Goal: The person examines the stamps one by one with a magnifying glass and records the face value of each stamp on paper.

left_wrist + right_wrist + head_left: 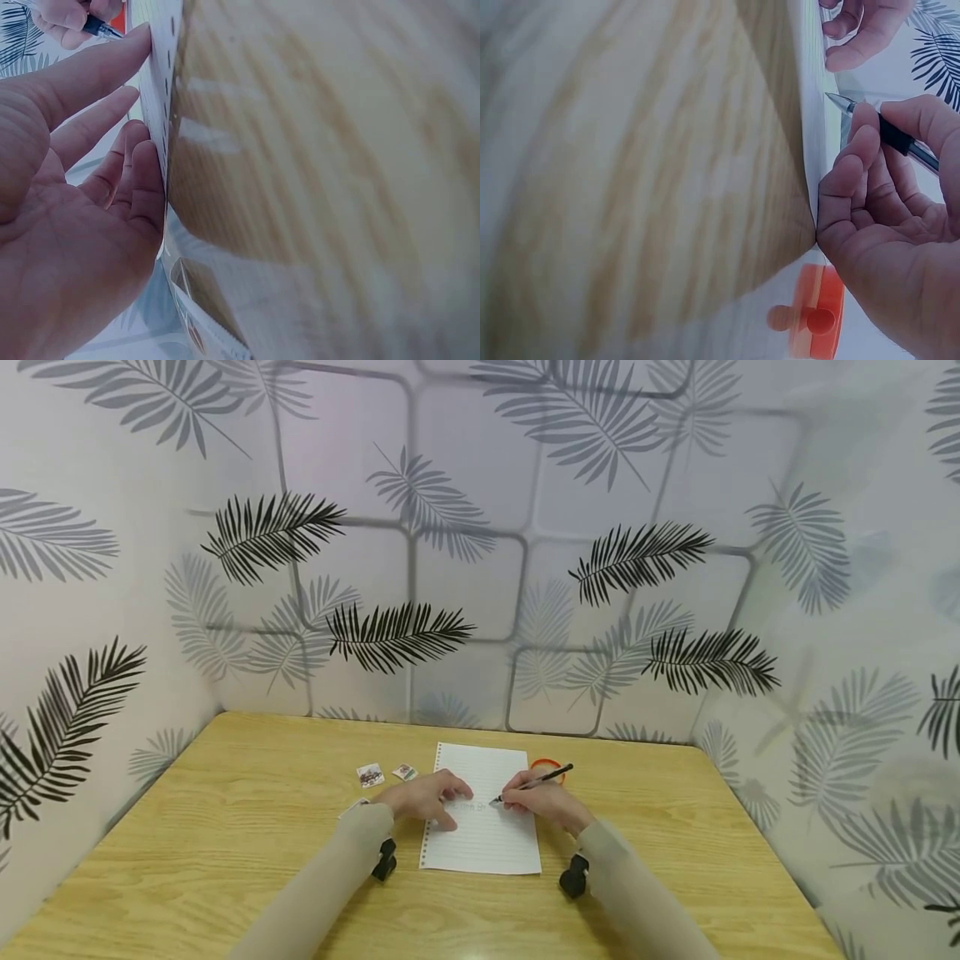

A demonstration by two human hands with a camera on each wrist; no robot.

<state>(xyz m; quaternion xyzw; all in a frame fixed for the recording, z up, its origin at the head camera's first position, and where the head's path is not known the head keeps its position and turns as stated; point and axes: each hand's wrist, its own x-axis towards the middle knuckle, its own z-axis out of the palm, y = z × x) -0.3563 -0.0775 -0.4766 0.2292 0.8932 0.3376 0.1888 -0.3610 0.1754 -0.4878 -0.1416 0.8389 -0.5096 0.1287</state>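
Note:
A lined sheet of paper point(480, 847) with holes down its left edge lies on the table, bearing a short line of handwriting point(468, 807). My right hand point(546, 802) pinches a black pen point(557, 772), its tip at the paper by the end of the writing. In the right wrist view the pen's grip point(894, 135) sits between thumb and fingers, and the other fingers curl against the sheet. My left hand point(423, 797) rests on the paper's left side with fingers spread, thumb and fingertips touching the sheet; the left wrist view shows no object in it.
Small picture cards, one a white card point(370, 775) and another card point(405, 772), lie left of the paper; a third is partly behind the left sleeve. An orange round object point(826, 311) lies beyond the right hand. A patterned wall point(465, 693) borders the wooden table point(247, 810).

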